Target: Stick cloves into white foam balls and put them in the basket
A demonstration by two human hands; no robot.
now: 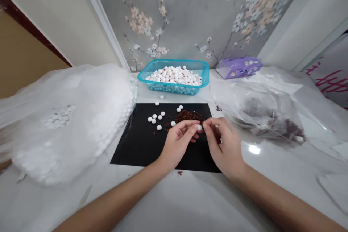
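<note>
The left hand (177, 145) pinches a white bead (199, 127) in its fingertips above a black mat (130, 152). The right hand (224, 145), fingers nearly closed, is just right of the bead; whether it holds anything is unclear.

Both bare forearms come in from the lower corners of the frame, the left forearm (114, 199) and the right forearm (282, 199), and they go toward the middle. The left hand (177, 145) is curled with the palm turned up a little. The right hand (224, 145) is bent down at the wrist, and its fingertips (207, 124) pinch close to the left fingertips (193, 127).
</note>
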